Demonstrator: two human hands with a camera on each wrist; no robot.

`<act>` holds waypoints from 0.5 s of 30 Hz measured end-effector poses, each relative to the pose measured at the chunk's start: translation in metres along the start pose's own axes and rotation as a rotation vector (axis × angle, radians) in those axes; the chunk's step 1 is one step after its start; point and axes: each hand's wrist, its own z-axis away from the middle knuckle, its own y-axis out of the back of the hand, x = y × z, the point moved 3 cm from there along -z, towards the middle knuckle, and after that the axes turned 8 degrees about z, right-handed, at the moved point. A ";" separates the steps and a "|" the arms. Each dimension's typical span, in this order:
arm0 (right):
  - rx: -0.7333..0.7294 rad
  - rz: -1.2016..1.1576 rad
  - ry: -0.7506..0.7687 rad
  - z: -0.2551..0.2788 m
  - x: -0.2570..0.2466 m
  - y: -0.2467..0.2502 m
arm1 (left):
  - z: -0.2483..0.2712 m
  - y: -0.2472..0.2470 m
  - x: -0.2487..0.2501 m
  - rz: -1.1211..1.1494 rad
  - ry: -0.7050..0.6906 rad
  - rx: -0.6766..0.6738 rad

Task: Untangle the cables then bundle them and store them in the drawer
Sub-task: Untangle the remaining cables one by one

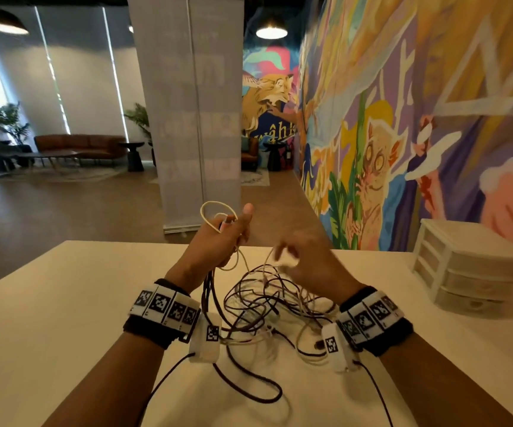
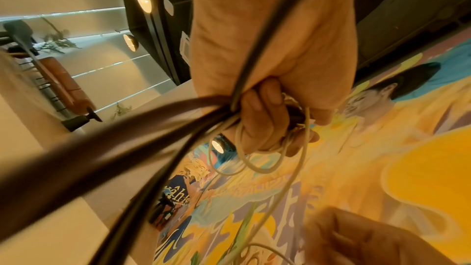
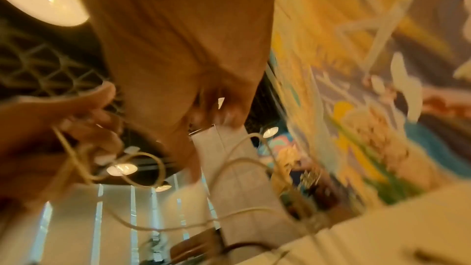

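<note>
Left hand (image 1: 218, 238) is raised above the desk (image 1: 64, 303), fingers curled round a bunch of cables (image 1: 264, 306): thin round cream cords and thicker dark ones, one cream loop standing above the fist. Right hand (image 1: 304, 263) is blurred beside it; its grip cannot be told. The remaining tangle lies on the smooth pale desk between the wrists. A white plastic three-drawer unit (image 1: 464, 266) stands at far right, drawers closed. No legible labels.

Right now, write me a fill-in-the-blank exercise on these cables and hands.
1. The left hand grips dark and ____ cables.
2. The tangled pile lies on the ____.
3. The white drawer unit stands at the table's ____ side.
4. All its drawers are ____.

Missing words: white; table; right; closed
</note>
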 end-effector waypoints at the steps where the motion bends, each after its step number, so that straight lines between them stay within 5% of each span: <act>1: -0.209 -0.122 0.028 0.002 -0.019 -0.005 | -0.002 -0.002 0.003 -0.013 -0.016 -0.014; 3: -0.450 -0.168 0.060 0.002 -0.045 -0.017 | -0.005 -0.010 0.010 -0.057 -0.056 -0.049; 6: -0.475 -0.153 0.149 -0.017 -0.043 0.001 | -0.012 -0.011 0.018 -0.125 -0.075 -0.060; 8: -0.320 -0.400 0.120 -0.033 -0.024 0.038 | -0.016 0.003 0.017 -0.118 -0.042 -0.029; 11: 0.165 -1.079 -0.151 -0.049 0.015 0.101 | -0.012 0.023 0.011 -0.126 -0.019 -0.054; 15: 0.390 -1.212 -0.270 -0.059 0.059 0.136 | -0.006 0.030 0.004 -0.036 0.001 -0.025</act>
